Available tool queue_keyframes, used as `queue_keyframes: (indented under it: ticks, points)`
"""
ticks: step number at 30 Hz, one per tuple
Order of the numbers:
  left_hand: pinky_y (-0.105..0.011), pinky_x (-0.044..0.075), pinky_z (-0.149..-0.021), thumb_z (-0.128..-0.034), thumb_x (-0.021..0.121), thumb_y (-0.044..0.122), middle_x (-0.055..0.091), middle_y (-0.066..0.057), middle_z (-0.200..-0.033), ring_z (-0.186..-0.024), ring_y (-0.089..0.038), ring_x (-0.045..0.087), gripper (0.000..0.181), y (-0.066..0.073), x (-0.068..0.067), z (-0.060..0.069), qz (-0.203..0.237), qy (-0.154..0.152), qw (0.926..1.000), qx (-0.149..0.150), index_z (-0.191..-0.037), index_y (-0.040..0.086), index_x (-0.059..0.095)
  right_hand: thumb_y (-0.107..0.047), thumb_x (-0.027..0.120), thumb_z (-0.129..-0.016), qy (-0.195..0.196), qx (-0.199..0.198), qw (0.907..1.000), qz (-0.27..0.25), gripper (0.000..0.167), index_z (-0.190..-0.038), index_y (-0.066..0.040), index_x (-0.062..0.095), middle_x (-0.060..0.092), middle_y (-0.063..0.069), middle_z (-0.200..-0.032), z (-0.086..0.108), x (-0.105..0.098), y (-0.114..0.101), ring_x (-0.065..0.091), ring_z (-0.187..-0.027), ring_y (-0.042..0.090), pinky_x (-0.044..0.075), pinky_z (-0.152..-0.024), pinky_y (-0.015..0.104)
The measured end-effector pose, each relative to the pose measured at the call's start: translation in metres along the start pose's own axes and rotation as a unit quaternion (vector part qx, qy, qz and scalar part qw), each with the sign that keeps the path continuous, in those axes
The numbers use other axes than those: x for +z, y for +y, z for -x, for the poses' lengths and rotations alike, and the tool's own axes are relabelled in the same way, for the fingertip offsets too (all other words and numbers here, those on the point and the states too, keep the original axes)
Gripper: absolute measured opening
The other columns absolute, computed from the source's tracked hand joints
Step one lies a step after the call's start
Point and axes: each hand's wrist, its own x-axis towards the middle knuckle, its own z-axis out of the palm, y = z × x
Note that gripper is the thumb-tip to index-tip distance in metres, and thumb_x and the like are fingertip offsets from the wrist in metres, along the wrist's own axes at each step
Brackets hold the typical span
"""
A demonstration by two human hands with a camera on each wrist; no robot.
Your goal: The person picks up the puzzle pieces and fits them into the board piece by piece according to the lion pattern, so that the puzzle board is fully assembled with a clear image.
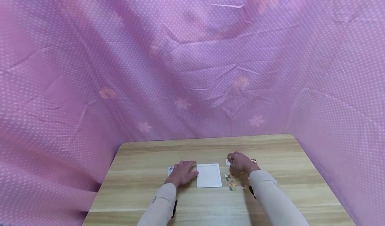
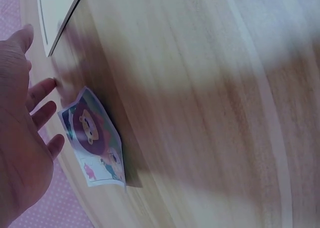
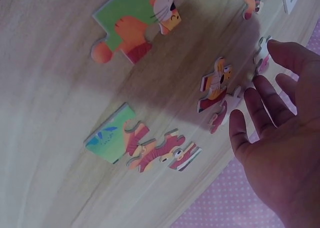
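"Pieces (image 1: 233,186): state the location."

"Loose on the bench (image 1: 207,206), right of the tray (image 1: 209,176), under and around the right hand (image 1: 241,162). Several show orange print; two carry green areas."

"State of the hands?"

"Right: thumb and fingers parted, loosely bent, beside a white-and-pink piece (image 3: 261,54). Whether they touch it, cannot tell. Left hand (image 1: 182,172): fingers spread, thumb at the tray's left edge."

"Tray condition?"

"White, square, rimmed, lying between the hands."

"Adjacent items?"

"A printed card (image 2: 92,133) lies left of the tray, partly covered by the left hand in the head view."

"Surroundings?"

"Dotted pink-purple cloth (image 1: 192,69) hangs behind the bench and along both sides. Both sleeves (image 1: 160,202) are pale."
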Motion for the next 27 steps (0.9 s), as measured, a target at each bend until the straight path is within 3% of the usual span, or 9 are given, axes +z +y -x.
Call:
queue_keyframes:
  ticks: [10, 19, 27]
  points:
    - [-0.060, 0.028, -0.110, -0.0930, 0.053, 0.050, 0.047, -0.004, -0.148, -0.136, -0.031, 0.041, 0.059, -0.004, 0.013, -0.002, -0.037, 0.010, 0.9991, 0.016, -0.143, 0.021, 0.045, -0.010, 0.062, -0.080, 0.017, 0.015, 0.9991, 0.036, 0.040, -0.120, -0.013, 0.065, 0.058, 0.012, -0.118, 0.001, 0.008, -0.002, 0.057, -0.103, 0.030, 0.052, -0.082, 0.047]
    - [-0.058, 0.028, -0.110, -0.0941, 0.052, 0.049, 0.042, -0.003, -0.152, -0.139, -0.029, 0.037, 0.051, 0.004, 0.013, 0.002, -0.062, -0.004, 0.9980, 0.013, -0.139, 0.026, 0.051, -0.013, 0.056, -0.088, 0.022, 0.050, 0.9983, 0.021, 0.041, -0.129, -0.014, 0.062, 0.057, 0.006, -0.119, 0.001, 0.014, 0.001, 0.056, -0.103, 0.026, 0.053, -0.082, 0.047]
    - [-0.059, 0.029, -0.110, -0.0935, 0.053, 0.049, 0.041, -0.004, -0.153, -0.139, -0.029, 0.038, 0.052, 0.005, 0.015, 0.007, -0.079, -0.006, 0.9968, 0.005, -0.139, 0.025, 0.050, -0.014, 0.058, -0.088, 0.032, 0.039, 0.9979, 0.040, 0.037, -0.124, -0.013, 0.065, 0.058, 0.007, -0.113, -0.001, 0.020, 0.003, 0.056, -0.097, 0.024, 0.053, -0.079, 0.045]
